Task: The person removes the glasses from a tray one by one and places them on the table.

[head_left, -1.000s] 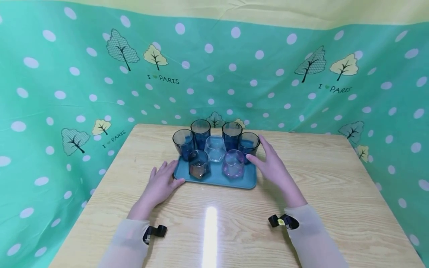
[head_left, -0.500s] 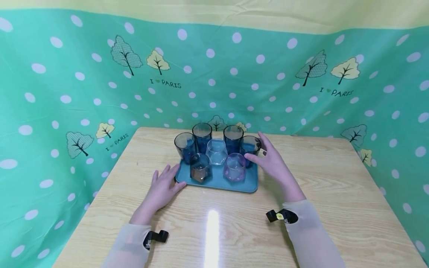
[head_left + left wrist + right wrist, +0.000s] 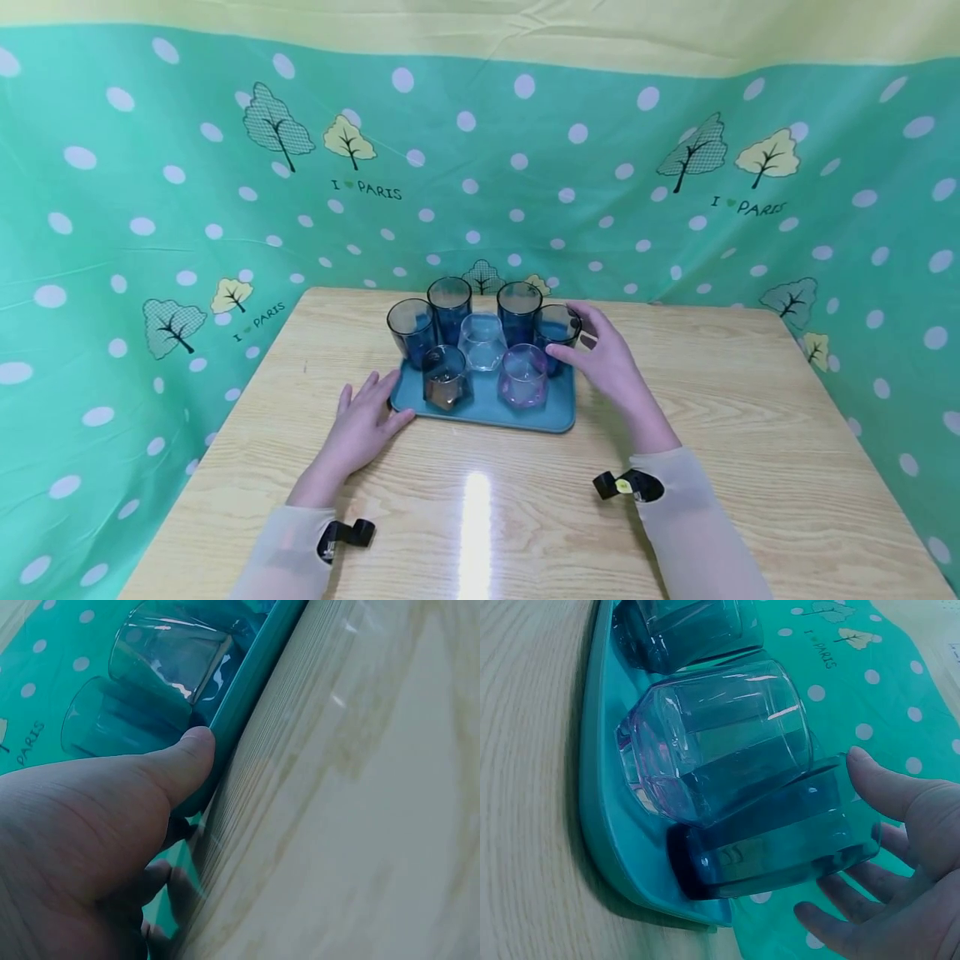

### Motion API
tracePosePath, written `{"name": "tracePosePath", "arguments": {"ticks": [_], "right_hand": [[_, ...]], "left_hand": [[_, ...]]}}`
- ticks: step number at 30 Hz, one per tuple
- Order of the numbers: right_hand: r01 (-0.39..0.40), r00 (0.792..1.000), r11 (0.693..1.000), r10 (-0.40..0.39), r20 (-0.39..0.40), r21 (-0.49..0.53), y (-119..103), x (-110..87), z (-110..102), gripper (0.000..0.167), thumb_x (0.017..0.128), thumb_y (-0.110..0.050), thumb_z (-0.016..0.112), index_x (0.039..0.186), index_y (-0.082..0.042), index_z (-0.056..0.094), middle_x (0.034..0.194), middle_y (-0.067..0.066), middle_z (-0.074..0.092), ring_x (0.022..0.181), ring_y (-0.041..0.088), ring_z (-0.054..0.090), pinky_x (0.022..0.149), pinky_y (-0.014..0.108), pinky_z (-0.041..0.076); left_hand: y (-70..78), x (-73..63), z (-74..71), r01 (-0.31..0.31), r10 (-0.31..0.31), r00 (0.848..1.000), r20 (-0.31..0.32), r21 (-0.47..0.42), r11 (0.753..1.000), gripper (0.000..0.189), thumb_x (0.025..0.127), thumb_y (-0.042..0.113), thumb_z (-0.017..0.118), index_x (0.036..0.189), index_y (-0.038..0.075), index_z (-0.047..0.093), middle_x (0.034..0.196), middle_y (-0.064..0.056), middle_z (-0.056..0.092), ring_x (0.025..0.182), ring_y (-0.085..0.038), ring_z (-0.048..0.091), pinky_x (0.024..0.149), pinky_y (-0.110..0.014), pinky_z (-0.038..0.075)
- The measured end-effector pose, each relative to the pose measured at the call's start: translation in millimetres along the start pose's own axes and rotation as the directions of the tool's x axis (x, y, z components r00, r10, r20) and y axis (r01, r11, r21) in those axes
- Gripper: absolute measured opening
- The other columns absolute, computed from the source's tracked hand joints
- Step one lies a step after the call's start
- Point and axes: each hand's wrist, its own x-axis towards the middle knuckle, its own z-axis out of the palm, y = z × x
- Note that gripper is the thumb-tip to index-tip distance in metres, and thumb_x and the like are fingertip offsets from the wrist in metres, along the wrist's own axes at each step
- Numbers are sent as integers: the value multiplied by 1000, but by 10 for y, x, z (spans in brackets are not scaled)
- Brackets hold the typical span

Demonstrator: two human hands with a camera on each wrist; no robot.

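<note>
from my end, the right hand has its thumb and separated fingers curved round the upper part of a dark blue, see-through tumbler; how hard they grip, i can't tell. the left hand has its fingers loosely spread, with its thumb on the rim of a blue rectangular tray. on the tray, just off the right thumb, stands a purple-tinted faceted glass; farther toward the left fingers come a colourless faceted glass and a smoky brown faceted glass. three more dark blue tumblers stand beyond these, between both sets of fingers.

my worry is the gripped tumbler knocking the purple-tinted glass if the right thumb pushes inward, as they look very close. a weak hold near the rim could let it tip, and a shove from the left thumb could jolt the whole tray.

the head view gives me all seven vessels; the right wrist view adds the tumbler's base by the tray corner, the left wrist view the thumb's contact.
</note>
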Motion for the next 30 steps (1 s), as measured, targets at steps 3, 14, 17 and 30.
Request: {"name": "tracePosePath", "arguments": {"ticks": [3, 14, 17, 30], "right_hand": [[-12, 1000, 1000, 12, -9, 19, 8, 2, 14, 94, 98, -26, 89, 174, -17, 35, 174, 12, 41, 159, 38, 40, 128, 52, 38], [-33, 999, 998, 34, -16, 49, 52, 22, 98, 97, 100, -31, 87, 176, -14, 28, 172, 12, 44, 159, 39, 39, 127, 54, 38], [-33, 999, 998, 34, -18, 58, 57, 24, 111, 92, 101, -30, 86, 174, -14, 33, 169, 11, 48, 159, 37, 40, 127, 54, 39], [-78, 995, 995, 82, -61, 68, 103, 44, 115, 84, 97, -35, 90, 167, -16, 46, 165, 9, 53, 154, 35, 46, 123, 51, 45]], "left_hand": [[0, 3, -1, 3, -3, 1000, 1, 3, 1000, 80, 109, 42, 72, 170, 2, 39, 171, -23, 42, 164, -47, 25, 129, -74, 0], [12, -1, -7, 6, -6, 1000, 1, 0, 1000, 81, 109, 44, 71, 170, 2, 39, 171, -23, 43, 164, -47, 24, 129, -74, 0], [7, -6, -2, 6, -6, 1000, 2, 0, 1000, 80, 110, 44, 71, 170, 2, 39, 171, -23, 43, 164, -47, 24, 129, -74, 0], [42, -3, -15, 16, -16, 1000, 7, -1, 1000, 79, 109, 40, 73, 170, 3, 40, 170, -23, 45, 164, -48, 24, 129, -73, -1]]}}
